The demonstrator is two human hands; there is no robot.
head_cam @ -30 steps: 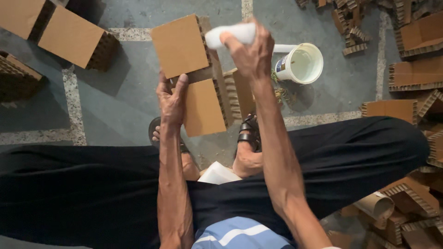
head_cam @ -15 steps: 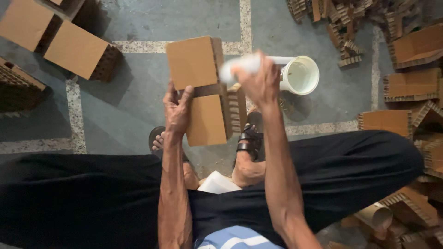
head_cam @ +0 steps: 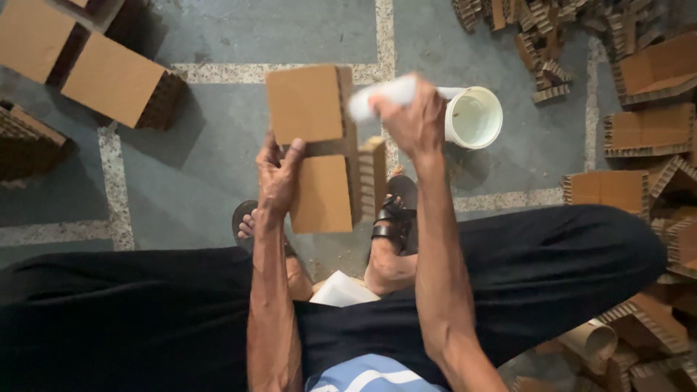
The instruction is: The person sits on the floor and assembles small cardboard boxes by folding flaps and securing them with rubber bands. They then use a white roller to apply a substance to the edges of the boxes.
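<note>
left hand (head_cam: 278,176) grip holding brown cardboard block (head_cam: 314,149) upright, right hand (head_cam: 412,120) grip closed around white bottle (head_cam: 381,96), white cup (head_cam: 473,117) right on floor

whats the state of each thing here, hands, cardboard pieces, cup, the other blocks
left hand: gripping the cardboard assembly at its left edge
right hand: closed around a white bottle, blurred
cardboard assembly: held up off the floor, two flat panels with a seam between them
white cup: upright on the floor, open, inside looks pale
finished blocks: lying on the floor, upper left
cardboard scraps: piled loosely at right
</note>
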